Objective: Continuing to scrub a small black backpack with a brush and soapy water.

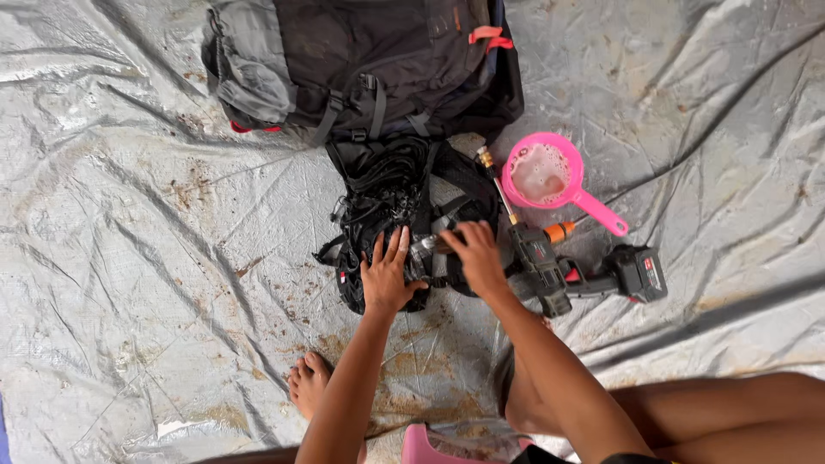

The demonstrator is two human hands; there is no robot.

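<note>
Seen from above, at the middle of a crumpled, mud-stained silver tarpaulin (137, 258): a large grey-and-black fabric backpack (361, 64), lying at twelve o'clock, with its black padded shoulder straps and hip belt (387, 193) trailing down toward six.

Left hand (387, 275) pressed flat on the lower end of the black straps, fingers spread wide and pointing to twelve, gripping nothing.

Right hand (475, 256) just beside it at three o'clock, fingers curled narrow over the strap webbing near a small pale brush-like item (423, 246); could not tell for certain whether that item was pinched between the fingers or only touched.

At three o'clock of the right hand, touching the straps: a black cordless spray gun with a thin metal lance and orange fitting (550, 266), its battery block (638, 273) farther out at three.

At one o'clock of the hands, near the lance tip: a round pink plastic scoop with a straight handle (550, 176), holding foamy water.

At six o'clock: a bare foot (308, 382) on the tarpaulin, bent bare legs (705, 412) toward four, and the edge of a pink plastic stool (421, 447).
</note>
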